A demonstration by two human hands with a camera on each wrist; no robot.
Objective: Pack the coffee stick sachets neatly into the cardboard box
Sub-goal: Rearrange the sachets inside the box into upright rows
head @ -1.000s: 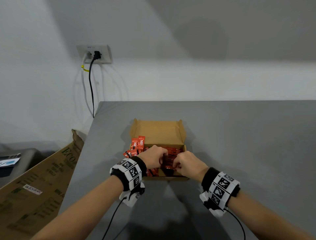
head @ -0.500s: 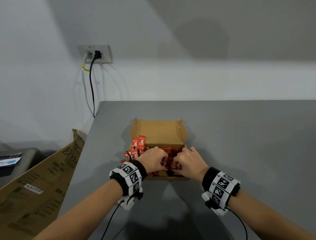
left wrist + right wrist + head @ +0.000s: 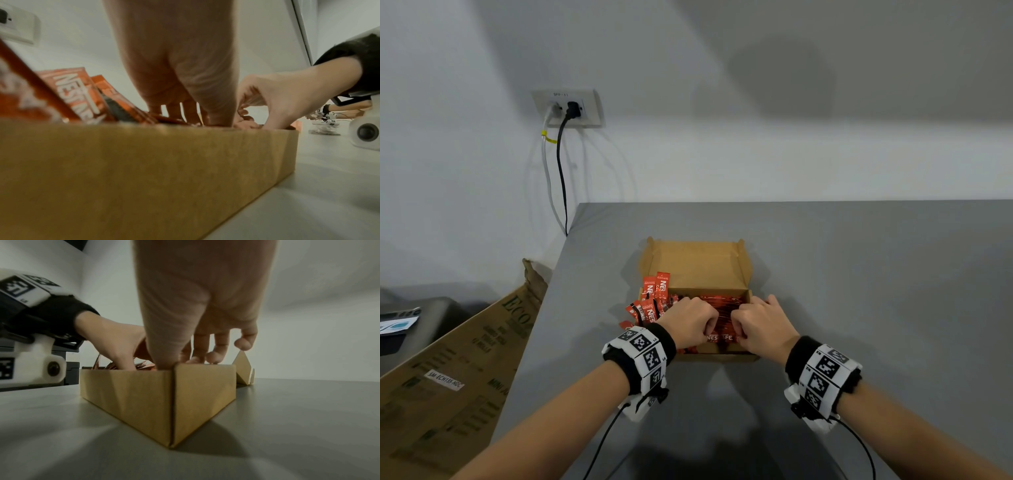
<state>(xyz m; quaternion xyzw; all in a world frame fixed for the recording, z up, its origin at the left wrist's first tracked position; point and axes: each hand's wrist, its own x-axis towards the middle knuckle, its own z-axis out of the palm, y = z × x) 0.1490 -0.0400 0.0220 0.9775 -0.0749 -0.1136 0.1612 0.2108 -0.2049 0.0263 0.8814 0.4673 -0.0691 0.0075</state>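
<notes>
The red coffee stick sachets [image 3: 722, 313] lie in the open cardboard box [image 3: 717, 357], which sits on the grey counter [image 3: 859, 274] near its left edge, about midway between the far and near edges. Most of the sachets lie flat in a layer inside the box; a loose bunch at the box's left side [image 3: 654, 301] stands up and leans over the left wall, with a few ends poking out past it. The box lid [image 3: 697, 265] is folded back flat toward the far edge, its side flaps raised.

Both hands are down inside the box on top of the flat sachets, knuckles almost touching at the middle. The left hand [image 3: 690, 322] has its fingers curled downward onto the sachets, the thumb tucked toward the near wall; the left wrist view shows the fingertips [image 3: 174, 112] reaching among the packets, but whether they pinch one or only press cannot be told. The right hand [image 3: 760, 325] is curled the same way over the right half of the box, its thumb at the near right corner; in the right wrist view its outer fingers [image 3: 242, 344] sit loosely bent above the right wall, and what the inner ones hold is hidden.

Each wrist carries a black band with white marker blocks [image 3: 643, 353] and a trailing cable. Left of the counter a large printed carton [image 3: 458, 363] leans against it, and a wall socket [image 3: 568, 108] with two plugs sits above it.
</notes>
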